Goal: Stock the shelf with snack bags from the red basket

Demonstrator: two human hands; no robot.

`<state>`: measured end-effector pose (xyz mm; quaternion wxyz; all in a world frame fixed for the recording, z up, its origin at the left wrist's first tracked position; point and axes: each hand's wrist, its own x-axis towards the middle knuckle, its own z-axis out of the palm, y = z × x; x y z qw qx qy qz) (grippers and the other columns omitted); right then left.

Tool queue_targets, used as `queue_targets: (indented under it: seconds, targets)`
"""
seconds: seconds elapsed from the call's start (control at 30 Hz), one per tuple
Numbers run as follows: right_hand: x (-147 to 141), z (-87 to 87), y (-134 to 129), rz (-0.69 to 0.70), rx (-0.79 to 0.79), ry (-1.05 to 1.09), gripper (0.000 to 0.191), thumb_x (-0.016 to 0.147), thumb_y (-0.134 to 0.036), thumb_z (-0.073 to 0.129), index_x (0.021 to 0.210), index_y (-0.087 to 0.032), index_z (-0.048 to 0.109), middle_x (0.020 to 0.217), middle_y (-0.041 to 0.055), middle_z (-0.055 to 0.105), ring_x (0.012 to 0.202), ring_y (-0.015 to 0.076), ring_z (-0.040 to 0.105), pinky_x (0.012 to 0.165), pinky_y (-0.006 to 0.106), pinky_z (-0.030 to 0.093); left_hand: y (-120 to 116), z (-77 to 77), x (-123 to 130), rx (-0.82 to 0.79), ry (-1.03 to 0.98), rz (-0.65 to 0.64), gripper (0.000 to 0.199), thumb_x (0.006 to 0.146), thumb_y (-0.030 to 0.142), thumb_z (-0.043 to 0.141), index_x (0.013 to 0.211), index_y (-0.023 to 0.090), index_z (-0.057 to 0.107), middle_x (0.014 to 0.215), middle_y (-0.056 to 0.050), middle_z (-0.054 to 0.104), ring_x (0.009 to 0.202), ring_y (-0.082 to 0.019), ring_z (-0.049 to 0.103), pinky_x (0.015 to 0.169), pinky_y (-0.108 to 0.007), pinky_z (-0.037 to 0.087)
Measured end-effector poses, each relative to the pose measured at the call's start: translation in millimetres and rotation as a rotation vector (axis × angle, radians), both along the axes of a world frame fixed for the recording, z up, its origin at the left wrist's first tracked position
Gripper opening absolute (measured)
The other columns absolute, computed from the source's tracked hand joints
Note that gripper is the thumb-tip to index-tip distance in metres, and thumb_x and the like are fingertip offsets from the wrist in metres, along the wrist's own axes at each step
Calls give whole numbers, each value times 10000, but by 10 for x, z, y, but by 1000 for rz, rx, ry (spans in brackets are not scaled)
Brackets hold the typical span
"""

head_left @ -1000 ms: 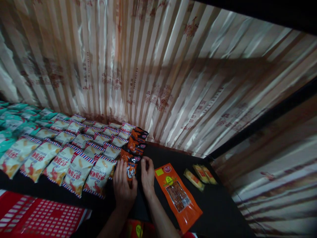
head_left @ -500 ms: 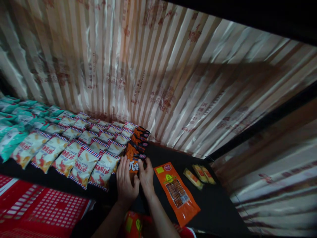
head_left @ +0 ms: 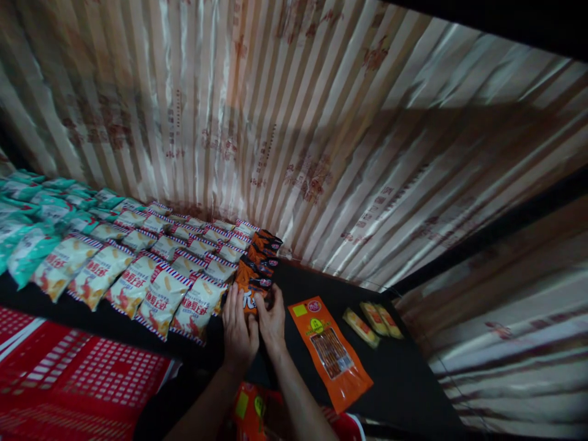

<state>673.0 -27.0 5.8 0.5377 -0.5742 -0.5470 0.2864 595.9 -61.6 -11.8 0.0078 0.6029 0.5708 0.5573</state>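
An orange-and-black snack bag (head_left: 249, 299) with white lettering lies at the front of a short row of like bags (head_left: 263, 250) on the black shelf (head_left: 298, 288). My left hand (head_left: 239, 334) presses along its left side, the fingers together and pointing away from me. Against its right edge is my right hand (head_left: 272, 323), thumb on the bag and fingers curled. Between them the two hands grip the bag, and they cover its lower part. Just left of my left hand stands a white snack bag (head_left: 198, 306) with a striped border.
White striped bags (head_left: 122, 269) fill several rows to the left, with teal bags (head_left: 32, 251) beyond. At right lie a flat orange packet (head_left: 328, 352) and three small yellow packets (head_left: 379, 320). Red baskets (head_left: 92, 380) stand below the shelf, one holding another orange packet (head_left: 250, 410).
The view has shifted a little, so the shelf goods sit slightly further right. Both hands stay on the same orange-and-black bag, with only small finger movement.
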Motion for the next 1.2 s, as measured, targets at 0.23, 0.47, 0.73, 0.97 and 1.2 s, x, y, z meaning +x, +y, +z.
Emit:
queue_targets:
  seconds: [0.23, 0.47, 0.73, 0.97, 1.2]
  targets:
    - [20, -10, -19, 0, 38, -114, 315, 769, -365, 557, 1022, -177, 563, 879, 32, 559, 760, 147, 549, 644, 245, 464, 33, -67, 33, -1, -40, -6, 556, 867, 184, 357, 1393, 122, 186, 1435, -200, 257, 1343, -267, 210, 1051, -490, 263]
    - [20, -13, -98, 33, 40, -45, 389, 788, -356, 544, 1138, -187, 523, 961, 59, 555, 825, 150, 571, 671, 255, 504, 17, -45, 39, 17, -32, 6, 548, 882, 235, 344, 1396, 117, 195, 1447, -184, 253, 1347, -262, 207, 1069, -474, 239]
    - [139, -100, -629, -98, 80, -57, 317, 836, -328, 477, 1091, -163, 569, 992, 101, 614, 880, 167, 603, 742, 289, 510, -85, 27, 28, 12, 49, -15, 576, 857, 208, 378, 1393, 99, 199, 1443, -193, 261, 1356, -274, 171, 1073, -489, 214]
    - [343, -158, -1261, -161, 58, -164, 254, 859, -259, 407, 987, -161, 603, 934, 90, 637, 882, 160, 603, 772, 281, 495, -385, 24, 89, 74, 121, -133, 518, 841, 156, 350, 1352, 97, 292, 1399, -183, 352, 1337, -261, 241, 1056, -475, 271]
    - [589, -325, -1808, -288, 23, -246, 268, 850, -252, 382, 927, -181, 629, 892, 70, 660, 856, 160, 609, 795, 294, 482, -1078, -235, 275, 25, 332, -547, 437, 837, 122, 317, 1263, 87, 410, 1310, -164, 473, 1300, -216, 325, 1024, -407, 371]
